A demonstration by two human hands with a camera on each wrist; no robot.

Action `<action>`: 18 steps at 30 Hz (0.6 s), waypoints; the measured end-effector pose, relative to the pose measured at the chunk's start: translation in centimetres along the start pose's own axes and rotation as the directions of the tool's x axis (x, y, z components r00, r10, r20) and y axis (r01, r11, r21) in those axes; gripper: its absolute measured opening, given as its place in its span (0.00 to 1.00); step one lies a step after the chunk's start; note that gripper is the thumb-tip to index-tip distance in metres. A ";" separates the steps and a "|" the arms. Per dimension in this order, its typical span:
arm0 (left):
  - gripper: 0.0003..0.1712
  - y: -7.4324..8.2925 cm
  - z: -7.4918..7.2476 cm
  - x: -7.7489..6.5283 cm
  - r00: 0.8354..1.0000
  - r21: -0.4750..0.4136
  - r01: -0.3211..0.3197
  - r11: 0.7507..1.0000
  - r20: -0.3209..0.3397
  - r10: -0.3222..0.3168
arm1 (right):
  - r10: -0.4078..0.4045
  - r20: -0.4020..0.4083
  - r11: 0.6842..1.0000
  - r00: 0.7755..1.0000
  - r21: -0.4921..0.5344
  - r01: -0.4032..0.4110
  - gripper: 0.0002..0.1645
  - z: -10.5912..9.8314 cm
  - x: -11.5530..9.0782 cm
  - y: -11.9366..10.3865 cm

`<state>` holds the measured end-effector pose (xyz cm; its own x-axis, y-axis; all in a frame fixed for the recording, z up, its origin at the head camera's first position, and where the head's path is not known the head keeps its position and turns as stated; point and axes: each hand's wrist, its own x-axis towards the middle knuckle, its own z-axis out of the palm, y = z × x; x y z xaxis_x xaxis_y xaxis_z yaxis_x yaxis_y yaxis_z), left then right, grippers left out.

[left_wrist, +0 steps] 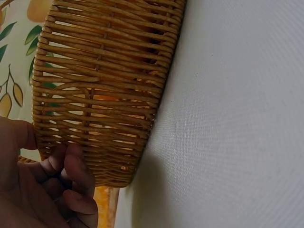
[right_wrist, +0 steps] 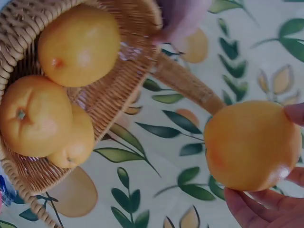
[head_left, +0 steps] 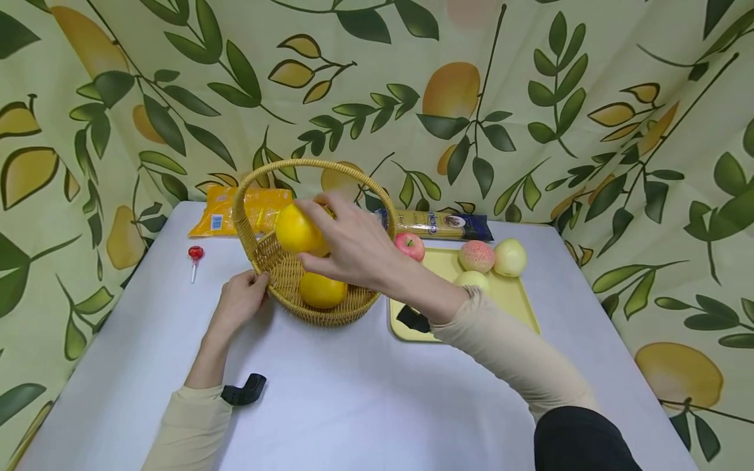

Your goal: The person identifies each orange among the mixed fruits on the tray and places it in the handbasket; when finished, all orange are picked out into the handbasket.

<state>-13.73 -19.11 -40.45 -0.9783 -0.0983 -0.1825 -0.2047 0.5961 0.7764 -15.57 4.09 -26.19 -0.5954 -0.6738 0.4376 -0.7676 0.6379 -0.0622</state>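
A woven wicker basket (head_left: 330, 319) with a tall arched handle stands on the table. My left hand (head_left: 240, 301) pinches its near-left rim; the left wrist view shows thumb and fingertips on the wicker wall (left_wrist: 104, 61). My right hand (head_left: 359, 245) grips an orange (head_left: 294, 230) above the basket, under the handle arch. In the right wrist view the held orange (right_wrist: 251, 145) is apart from the basket, with fingertips (right_wrist: 240, 206) around its side. Three more oranges lie inside, among them one at the wall (right_wrist: 80, 45) and one with its stem end showing (right_wrist: 35, 116).
To the right, a yellow tray (head_left: 518, 311) bears a red apple (head_left: 410, 245), a peach (head_left: 476, 256) and pale yellow-green fruits (head_left: 510, 257), partly behind my right arm. An orange bag (head_left: 216, 212) and a spaghetti packet (head_left: 444, 224) lie behind. A red lollipop (head_left: 196, 254) lies left.
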 end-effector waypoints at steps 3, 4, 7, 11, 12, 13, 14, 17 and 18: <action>0.24 0.0 0.0 0.0 1.000 -0.002 -0.004 1.000 0.000 0.004 | 0.005 0.108 0.996 0.994 -0.086 0.004 0.40 1.6 1.7 -0.3; 0.24 -0.1 0.0 0.1 1.000 0.000 -0.006 1.000 -0.002 0.006 | 0.005 0.136 0.994 0.991 -0.113 0.011 0.39 2.2 2.2 -0.4; 0.23 -0.2 -0.1 0.1 1.000 0.007 -0.013 1.000 -0.013 0.013 | 0.008 0.201 0.986 0.980 -0.166 0.026 0.38 3.9 3.5 -0.5; 0.24 -0.1 -0.1 0.0 1.000 0.010 -0.014 1.000 -0.023 0.014 | 0.018 0.286 0.980 0.958 -0.195 0.040 0.34 6.0 4.9 -0.7; 0.24 -0.1 -0.1 0.0 1.000 0.007 -0.013 1.000 -0.021 0.013 | 0.021 0.307 0.980 0.951 -0.194 0.041 0.33 6.4 5.2 -0.7; 0.24 0.0 -0.1 -0.1 1.000 0.004 -0.011 1.000 -0.020 0.011 | 0.026 0.328 0.979 0.944 -0.198 0.042 0.31 6.9 5.4 -0.7; 0.24 0.0 -0.1 -0.1 1.000 0.001 -0.010 1.000 -0.019 0.010 | 0.033 0.348 0.979 0.937 -0.201 0.040 0.30 7.3 5.6 -0.7; 0.24 0.1 -0.1 0.0 1.000 -0.009 -0.007 1.000 -0.014 0.007 | 0.069 0.405 0.977 0.912 -0.212 0.020 0.28 8.2 5.9 -0.6; 0.25 0.1 -0.1 0.0 1.000 -0.010 -0.006 1.000 -0.013 0.006 | 0.080 0.426 0.977 0.901 -0.213 0.014 0.29 8.5 6.0 -0.6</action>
<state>-13.72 -19.13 -40.35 -0.9798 -0.1056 -0.1700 -0.1994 0.5885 0.7835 -20.69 -3.52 -31.17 -0.6993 -0.7148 0.0069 -0.7075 0.6935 0.1360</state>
